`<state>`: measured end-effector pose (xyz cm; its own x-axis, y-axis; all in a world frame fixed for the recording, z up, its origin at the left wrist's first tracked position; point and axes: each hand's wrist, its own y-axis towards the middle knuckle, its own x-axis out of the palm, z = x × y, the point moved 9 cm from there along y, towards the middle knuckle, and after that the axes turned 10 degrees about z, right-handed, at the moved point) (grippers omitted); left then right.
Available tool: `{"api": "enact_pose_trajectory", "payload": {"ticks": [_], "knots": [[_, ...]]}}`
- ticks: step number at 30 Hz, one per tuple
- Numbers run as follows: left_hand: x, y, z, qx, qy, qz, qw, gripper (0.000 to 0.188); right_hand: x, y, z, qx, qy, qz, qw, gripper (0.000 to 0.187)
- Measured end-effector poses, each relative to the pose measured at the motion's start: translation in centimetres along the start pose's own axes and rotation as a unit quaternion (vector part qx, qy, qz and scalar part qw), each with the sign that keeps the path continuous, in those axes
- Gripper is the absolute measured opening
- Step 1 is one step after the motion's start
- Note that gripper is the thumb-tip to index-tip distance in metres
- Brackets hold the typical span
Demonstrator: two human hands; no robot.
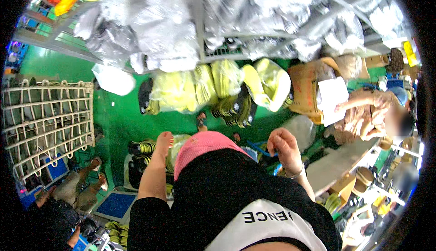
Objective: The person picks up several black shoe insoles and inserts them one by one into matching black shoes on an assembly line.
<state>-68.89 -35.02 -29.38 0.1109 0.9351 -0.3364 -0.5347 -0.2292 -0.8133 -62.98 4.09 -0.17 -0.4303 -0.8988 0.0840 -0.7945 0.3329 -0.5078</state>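
Note:
My left hand (164, 143) hangs at my side with loosely bent fingers and nothing visible in it. Below it, partly hidden by my arm, are black and yellow-green shoe soles (141, 148) on the floor. My right hand (283, 147) is held out at the other side, its fingers loosely curled and apart, with no object showing in it. A clear plastic bag (300, 132) stands just beyond that hand. Ahead of me, yellow-green soles in clear bags (179, 89) lie in a row, with loose black and yellow-green soles (236, 108) beside them.
A metal rack (198, 19) full of plastic-wrapped goods runs across the far side. A cardboard box (303, 87) stands at the right, near a person (363, 114) touching a white sheet (330, 97). A pale barred rack (50, 124) and another person (54, 214) are at left.

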Motion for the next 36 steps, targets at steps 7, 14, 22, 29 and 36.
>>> {"api": "enact_pose_trajectory", "payload": {"ticks": [7,14,22,29,36], "knots": [[-0.3,1.4,0.6,-0.021,-0.013,0.013,1.0,0.023,4.8,0.0,-0.4,0.02,-0.113,-0.075,0.991,0.016],[-0.4,-1.3,-1.5,0.013,-0.014,0.041,0.999,0.021,3.1,-1.6,1.1,-0.003,-0.169,-0.084,0.982,0.016],[0.8,-2.2,-7.1,0.093,0.151,0.068,0.982,0.03,-1.0,-4.9,4.2,-0.06,-0.259,-0.13,0.955,0.018],[0.2,-7.7,-4.3,0.2,0.241,0.066,0.947,0.029,-2.0,-6.5,4.0,-0.128,-0.309,-0.135,0.933,0.02],[2.9,-0.2,-0.4,0.188,0.144,-0.125,0.963,0.025,-2.6,-6.2,2.2,-0.226,-0.328,-0.057,0.915,0.022]]}}
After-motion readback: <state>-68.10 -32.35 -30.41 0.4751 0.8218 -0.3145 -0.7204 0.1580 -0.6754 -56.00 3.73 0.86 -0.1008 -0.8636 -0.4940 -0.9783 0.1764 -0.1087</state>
